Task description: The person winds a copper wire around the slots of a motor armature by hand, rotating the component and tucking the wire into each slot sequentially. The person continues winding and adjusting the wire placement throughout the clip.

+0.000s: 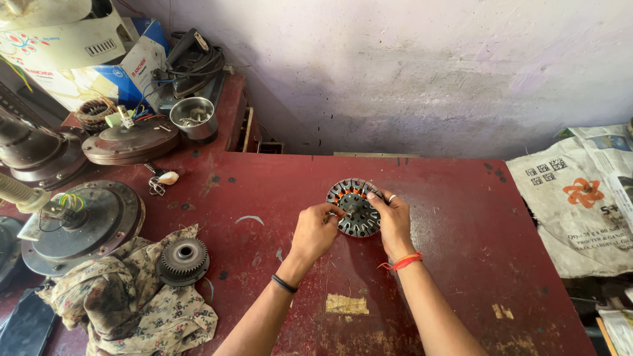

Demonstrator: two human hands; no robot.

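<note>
Two hands: both on one round slotted metal core (356, 209), lying flat near the middle of the red tabletop (461, 264)
Left hand (315, 231): fingers pinched at the core's left edge, tips touching its rim, black band on the wrist
Right hand (394, 221): fingers curled over the core's right and upper rim, grasping it, ring on one finger, red thread at the wrist
Core state: orange lining visible in a few of the upper slots, the lower slots looking bare; no wire coil seen in any slot
Progress, as a judgement: early, with lining only part of the way round and most slots left
Left of tabletop: toothed gear-like part (184, 258) resting on a flowered rag (132, 303), large round motor housing (82, 224) with coloured wires beside it
Back left: steel cup (193, 117), another domed cover (130, 142)
Right edge: printed sack (580, 204)
</note>
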